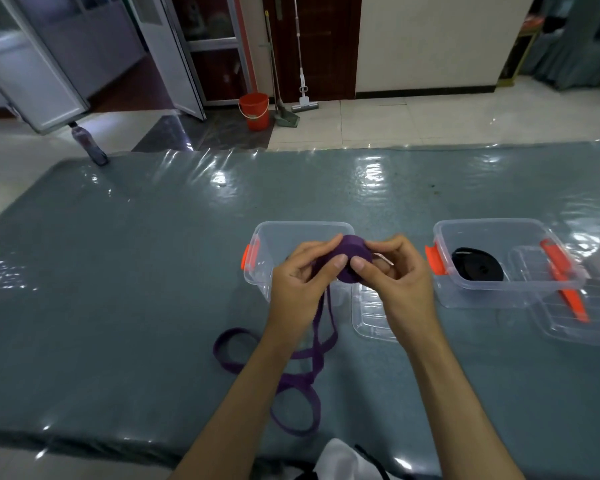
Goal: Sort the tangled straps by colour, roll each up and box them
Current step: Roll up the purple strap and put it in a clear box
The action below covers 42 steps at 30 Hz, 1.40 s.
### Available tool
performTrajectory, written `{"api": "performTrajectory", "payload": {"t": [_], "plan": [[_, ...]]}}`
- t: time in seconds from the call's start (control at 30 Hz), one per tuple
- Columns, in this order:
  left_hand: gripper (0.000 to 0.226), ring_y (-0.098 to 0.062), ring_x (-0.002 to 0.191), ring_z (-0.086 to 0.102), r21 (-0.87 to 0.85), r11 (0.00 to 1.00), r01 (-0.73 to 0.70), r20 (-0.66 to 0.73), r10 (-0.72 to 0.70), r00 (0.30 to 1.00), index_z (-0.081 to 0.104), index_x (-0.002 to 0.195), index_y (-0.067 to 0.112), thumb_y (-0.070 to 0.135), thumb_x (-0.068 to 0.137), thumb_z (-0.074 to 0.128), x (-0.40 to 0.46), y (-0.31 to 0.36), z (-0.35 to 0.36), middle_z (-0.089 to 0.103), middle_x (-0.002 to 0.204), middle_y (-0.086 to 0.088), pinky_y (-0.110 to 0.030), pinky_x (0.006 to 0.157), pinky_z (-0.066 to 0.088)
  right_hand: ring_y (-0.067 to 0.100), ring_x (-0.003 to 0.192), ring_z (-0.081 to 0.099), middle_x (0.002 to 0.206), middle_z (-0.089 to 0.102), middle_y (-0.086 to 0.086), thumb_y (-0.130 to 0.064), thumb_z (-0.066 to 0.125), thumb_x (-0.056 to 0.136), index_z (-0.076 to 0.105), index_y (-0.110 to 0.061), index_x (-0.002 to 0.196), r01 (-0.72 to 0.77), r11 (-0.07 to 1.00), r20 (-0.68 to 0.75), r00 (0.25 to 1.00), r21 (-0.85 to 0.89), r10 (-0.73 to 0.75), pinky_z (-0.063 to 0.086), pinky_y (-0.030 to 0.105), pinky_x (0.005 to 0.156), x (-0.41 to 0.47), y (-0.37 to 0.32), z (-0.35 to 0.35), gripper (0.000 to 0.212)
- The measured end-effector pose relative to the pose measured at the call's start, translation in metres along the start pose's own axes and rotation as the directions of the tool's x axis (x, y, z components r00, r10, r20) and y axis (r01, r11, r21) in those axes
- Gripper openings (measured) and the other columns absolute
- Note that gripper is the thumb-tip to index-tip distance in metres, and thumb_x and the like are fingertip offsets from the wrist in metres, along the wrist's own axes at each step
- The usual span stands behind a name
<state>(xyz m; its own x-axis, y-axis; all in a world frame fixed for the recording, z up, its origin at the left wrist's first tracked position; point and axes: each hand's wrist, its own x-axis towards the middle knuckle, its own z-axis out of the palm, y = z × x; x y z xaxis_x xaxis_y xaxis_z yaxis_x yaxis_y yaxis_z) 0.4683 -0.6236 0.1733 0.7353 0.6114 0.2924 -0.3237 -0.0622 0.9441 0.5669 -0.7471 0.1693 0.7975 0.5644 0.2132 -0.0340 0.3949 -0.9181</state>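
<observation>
Fingers (pixel 340 262) of both hands pinch a half-wound roll of purple strap (pixel 354 258), held in the air just above the near rim of a clear plastic box (pixel 278 233) with orange latches. The left hand (pixel 300 285) has its thumb pressed against the roll's near face and its fingers curled round the far side; the right hand (pixel 400 275) grips the roll from the other side, thumb tip beside the left thumb, fingers bent over the top. From the roll the unwound tail of the strap (pixel 293 393) hangs between the wrists and lies in loose, crossing loops on the grey-green worktop (pixel 118 271), which is covered with shiny clear film. A clear lid (pixel 369 320) lies flat on the worktop just beside the near box, partly under the right hand. To the right, well apart, a second clear box (pixel 492 296) holds a rolled black strap (pixel 478 266); its lid (pixel 575 317), with an orange handle, leans against the box's right side. Beyond the worktop, on the tiled floor, stand an orange bucket (pixel 254 110), a mop (pixel 303 98) and a dustpan (pixel 286 117) against a dark door. A bottle (pixel 89 145) stands near the worktop's far left corner.
</observation>
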Motion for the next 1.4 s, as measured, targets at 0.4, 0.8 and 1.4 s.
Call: {"api": "performTrajectory", "payload": {"t": [0.4, 0.8, 1.4], "plan": [[0.035, -0.02, 0.116, 0.071, 0.126, 0.99, -0.063, 0.04, 0.059, 0.997, 0.075, 0.127, 0.031, 0.014, 0.096, 0.076, -0.004, 0.001, -0.015, 0.072, 0.119, 0.0, -0.024, 0.097, 0.056, 0.032, 0.105, 0.076, 0.111, 0.078, 0.012, -0.008, 0.082, 0.088, 0.071, -0.014, 0.108, -0.014, 0.999, 0.012, 1.0, -0.035, 0.015, 0.063, 0.047, 0.094, -0.01, 0.002, 0.01, 0.024], [0.033, -0.015, 0.109, 0.071, 0.144, 0.987, -0.065, 0.064, 0.056, 0.996, 0.078, 0.118, 0.041, 0.021, 0.092, 0.077, -0.002, 0.008, -0.021, 0.07, 0.112, 0.011, -0.021, 0.094, 0.055, 0.028, 0.112, 0.074, 0.118, 0.077, 0.01, -0.017, 0.079, 0.09, 0.076, -0.022, 0.12, 0.03, 1.0, 0.006, 1.0, 0.004, -0.03, 0.062, 0.04, 0.094, -0.01, 0.004, 0.013, 0.031], [0.03, -0.017, 0.11, 0.076, 0.053, 0.992, -0.113, -0.039, 0.116, 0.993, 0.08, 0.109, 0.033, 0.013, 0.087, 0.084, -0.009, 0.01, -0.033, 0.079, 0.115, 0.004, -0.022, 0.095, 0.057, 0.027, 0.104, 0.077, 0.111, 0.079, 0.01, -0.031, 0.089, 0.083, 0.071, -0.02, 0.109, -0.028, 0.999, 0.084, 0.996, -0.041, 0.031, 0.063, 0.031, 0.083, -0.006, -0.008, 0.013, 0.034]]}}
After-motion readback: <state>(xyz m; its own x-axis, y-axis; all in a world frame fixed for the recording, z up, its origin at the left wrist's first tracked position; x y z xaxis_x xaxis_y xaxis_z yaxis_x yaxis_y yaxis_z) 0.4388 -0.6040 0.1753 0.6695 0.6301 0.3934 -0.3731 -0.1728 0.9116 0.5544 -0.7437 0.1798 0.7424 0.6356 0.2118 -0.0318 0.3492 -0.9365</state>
